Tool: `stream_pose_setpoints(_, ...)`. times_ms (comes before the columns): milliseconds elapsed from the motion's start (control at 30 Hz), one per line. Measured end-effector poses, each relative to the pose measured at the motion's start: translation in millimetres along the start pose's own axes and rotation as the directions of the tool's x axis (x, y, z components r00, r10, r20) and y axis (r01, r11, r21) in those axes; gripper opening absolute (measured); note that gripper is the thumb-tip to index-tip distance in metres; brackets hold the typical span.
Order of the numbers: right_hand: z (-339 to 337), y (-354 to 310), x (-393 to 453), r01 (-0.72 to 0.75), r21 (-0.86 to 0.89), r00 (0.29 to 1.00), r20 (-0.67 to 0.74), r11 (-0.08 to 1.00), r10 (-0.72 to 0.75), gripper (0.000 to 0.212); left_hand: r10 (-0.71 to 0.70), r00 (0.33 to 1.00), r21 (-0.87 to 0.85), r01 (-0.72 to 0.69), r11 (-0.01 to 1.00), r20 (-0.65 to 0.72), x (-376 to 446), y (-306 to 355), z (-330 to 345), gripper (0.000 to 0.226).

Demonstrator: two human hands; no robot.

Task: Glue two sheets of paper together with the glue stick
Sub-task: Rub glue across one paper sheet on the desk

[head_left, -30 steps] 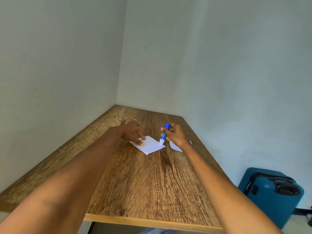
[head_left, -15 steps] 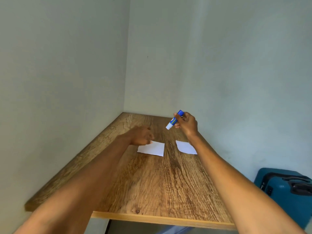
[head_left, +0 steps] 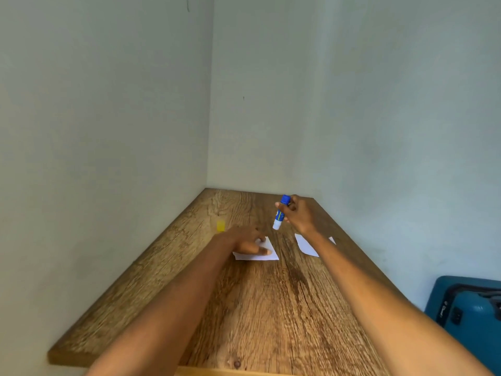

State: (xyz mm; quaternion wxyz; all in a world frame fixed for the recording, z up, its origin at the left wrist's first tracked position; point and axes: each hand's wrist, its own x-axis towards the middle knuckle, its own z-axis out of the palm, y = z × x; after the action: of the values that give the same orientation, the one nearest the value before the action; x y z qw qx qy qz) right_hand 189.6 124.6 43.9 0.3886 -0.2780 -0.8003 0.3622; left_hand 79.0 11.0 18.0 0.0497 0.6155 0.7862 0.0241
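Since half a second before: left hand (head_left: 245, 244) shifted onto the left sheet of paper (head_left: 264, 253), fingers spread flat on it; yellow cap (head_left: 220, 225) uncovered on the desk (head_left: 271, 308), far-left of that hand. Right hand (head_left: 298, 213) raised above the desk, grip pinching the blue glue stick (head_left: 280, 212), white end tilted down. Second sheet (head_left: 306, 244) lay flat, partly under the right forearm. Label on the stick too small to read. Teal suitcase (head_left: 471, 316) at near right.

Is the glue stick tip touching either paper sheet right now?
Apart. The head view shows the glue stick held by the right hand above the table, bare wood showing between its white tip and both the left sheet and right sheet.
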Motion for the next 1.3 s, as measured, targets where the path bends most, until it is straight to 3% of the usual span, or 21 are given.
stream_pose_setpoints(467, 24.5, 17.6, 10.2, 0.05, -0.072, 0.997, 0.067, 0.996, -0.045, 0.014, 0.03, 0.995, -0.185, -0.012, 0.983, 0.099, 1.9, -18.0, -8.5, 0.068)
stream_pose_setpoints(900, 31.6, 27.5, 8.6, 0.08, -0.172, 0.996, 0.052, 0.982, -0.072, 0.021, 0.02, 0.993, -0.206, 0.005, 0.979, 0.119, 0.2, -16.3, -8.9, 0.071)
stream_pose_setpoints(1300, 20.5, 35.2, -5.1, 0.089, -0.13, 0.996, 0.023, 0.988, -0.086, 0.02, 0.0, 0.991, -0.172, 0.024, 0.985, 0.137, -4.0, -9.4, -12.9, 0.067)
